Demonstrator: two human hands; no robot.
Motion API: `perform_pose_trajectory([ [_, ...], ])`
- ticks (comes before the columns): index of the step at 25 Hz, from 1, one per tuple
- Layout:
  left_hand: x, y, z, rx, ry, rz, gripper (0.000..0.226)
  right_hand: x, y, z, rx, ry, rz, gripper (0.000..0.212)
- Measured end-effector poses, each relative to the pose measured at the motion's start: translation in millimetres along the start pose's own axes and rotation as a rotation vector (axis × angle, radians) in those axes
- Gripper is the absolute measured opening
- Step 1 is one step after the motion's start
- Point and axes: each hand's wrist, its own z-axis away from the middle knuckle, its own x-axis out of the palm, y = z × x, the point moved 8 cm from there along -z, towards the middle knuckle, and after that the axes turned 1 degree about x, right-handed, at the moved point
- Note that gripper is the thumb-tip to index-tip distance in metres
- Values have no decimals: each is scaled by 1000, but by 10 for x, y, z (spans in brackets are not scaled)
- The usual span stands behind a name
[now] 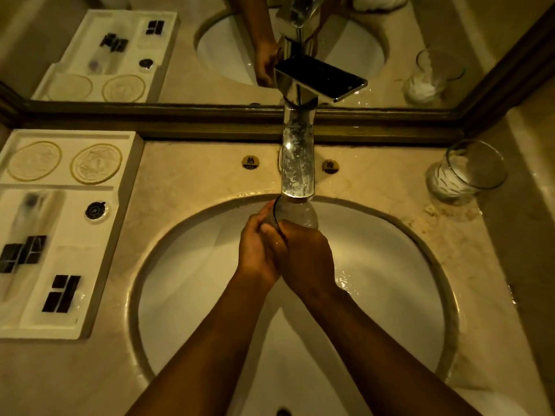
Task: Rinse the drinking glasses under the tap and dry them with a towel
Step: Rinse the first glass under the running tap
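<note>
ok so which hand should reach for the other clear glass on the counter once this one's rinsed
Probably the right hand. The second clear glass stands on the beige marble counter to the right of the white sink. The left hand would have to cross over, and can keep the clear glass under the tap.

the sink sits in the counter, the tap behind it; a tray lies left, a second glass stands right; both hands hold a glass over the sink under the tap
</note>
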Motion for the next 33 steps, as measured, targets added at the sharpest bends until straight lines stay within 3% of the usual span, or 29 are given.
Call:
perform_pose_trajectory([
  [4, -80, 80, -130, -21, 58, -206, 31, 82, -15, -16, -242, -334, -115, 32],
  [7, -71, 144, -203, -47, 82, -321, 31, 185, 67, -27, -240, -507, -167, 33],
  [11, -106, 230, -255, -148, 61, -438, 34, 174, 46, -33, -467, -496, -88, 36],
  [15, -225, 201, -178, -347, -24, -623, 58, 185, 43, -19, -411, -480, 13, 48],
  [17, -260, 202, -155, -374, -29, -626, 59, 174, -64, 30, -416, -394, 18, 35],
  [20, -273, 207, -189, -304, 19, -562, 48, 167, -118, 10, -211, -309, -26, 30],
  [23, -218, 256, -241, -94, 111, -461, 37, 210, -74, -33, 87, -225, 5, 43],
  [25, -150, 257, -221, 42, 144, -431, 41, 196, -63, -75, 258, -157, -30, 46],
  [28, -79, 130, -147, 41, 132, -409, 40, 214, -37, -91, 363, -174, -110, 39],
  [30, -115, 178, -82, -8, 152, -376, 33, 199, -97, -51, 193, -235, -89, 34],
  [33, -175, 126, -55, -263, 90, -350, 31, 179, -139, 49, -248, -361, 35, 34],
])
